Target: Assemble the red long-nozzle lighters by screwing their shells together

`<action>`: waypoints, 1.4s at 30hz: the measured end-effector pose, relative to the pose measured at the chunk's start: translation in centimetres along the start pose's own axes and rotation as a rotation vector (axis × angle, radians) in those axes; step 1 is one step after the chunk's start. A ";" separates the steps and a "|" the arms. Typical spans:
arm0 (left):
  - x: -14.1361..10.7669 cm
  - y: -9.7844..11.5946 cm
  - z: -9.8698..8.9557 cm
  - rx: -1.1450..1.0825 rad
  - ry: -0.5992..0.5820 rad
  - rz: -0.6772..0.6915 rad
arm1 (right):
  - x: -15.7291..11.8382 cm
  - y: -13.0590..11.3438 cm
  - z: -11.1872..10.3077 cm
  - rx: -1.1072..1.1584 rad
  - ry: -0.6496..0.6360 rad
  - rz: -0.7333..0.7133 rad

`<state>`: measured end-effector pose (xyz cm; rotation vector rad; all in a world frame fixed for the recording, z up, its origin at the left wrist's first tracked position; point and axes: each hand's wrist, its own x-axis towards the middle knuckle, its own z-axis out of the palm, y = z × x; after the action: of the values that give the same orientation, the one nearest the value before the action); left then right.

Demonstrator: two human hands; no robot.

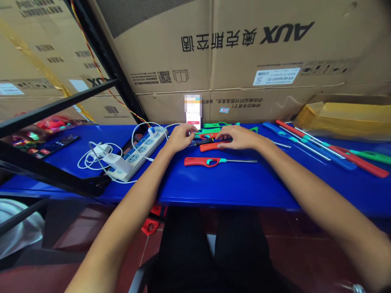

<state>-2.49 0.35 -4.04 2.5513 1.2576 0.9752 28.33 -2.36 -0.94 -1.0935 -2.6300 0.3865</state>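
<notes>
My left hand [182, 137] rests at the handle ends of the lighters below the propped phone [193, 118], its fingers bent and slightly apart. My right hand [241, 137] arches over the same group, thumb and fingers apart, thumb at a red lighter [209, 147]. Between the hands lie a green lighter [207, 131], another red lighter [210, 136] and a black-handled screwdriver [204, 141]. The right hand hides parts of them. Closer to me, a red long-nosed lighter [203, 162] lies flat with its metal tube pointing right. Farther back is one more green lighter [215, 125].
A white power strip [142, 152] with chargers and cables stands left, beside a black metal frame [55, 103]. Several long red, blue and green lighters [363, 161] lie right, before a taped yellow package [342, 118]. A large carton [232, 69] backs the blue table [226, 189].
</notes>
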 end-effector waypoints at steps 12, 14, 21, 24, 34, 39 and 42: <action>-0.3 0.5 -0.1 -0.102 -0.253 0.070 | 0.4 -0.4 1.2 -0.005 -0.035 -0.070; -0.4 0.4 -0.2 -0.086 -0.264 0.073 | 0.4 -0.5 1.1 -0.002 -0.049 -0.067; -0.3 0.1 -0.3 -0.061 -0.320 0.046 | 0.3 -0.9 0.9 0.016 -0.065 -0.079; -0.2 0.2 -0.3 -0.075 -0.316 0.038 | 0.3 -0.7 0.9 0.011 -0.064 -0.082; -0.3 0.0 -0.9 -0.068 -0.149 0.008 | 0.2 -0.7 0.9 0.017 -0.044 -0.091; -0.3 -0.4 -0.8 -0.094 -0.188 -0.010 | 0.2 -0.9 0.9 0.015 -0.057 -0.078; -0.3 -0.4 -0.8 -0.093 -0.211 -0.028 | 0.3 -0.9 0.9 0.010 -0.058 -0.079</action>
<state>-3.41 0.24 -3.72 2.4815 1.1576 0.7180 27.28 -2.85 -1.41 -0.9855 -2.7093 0.4196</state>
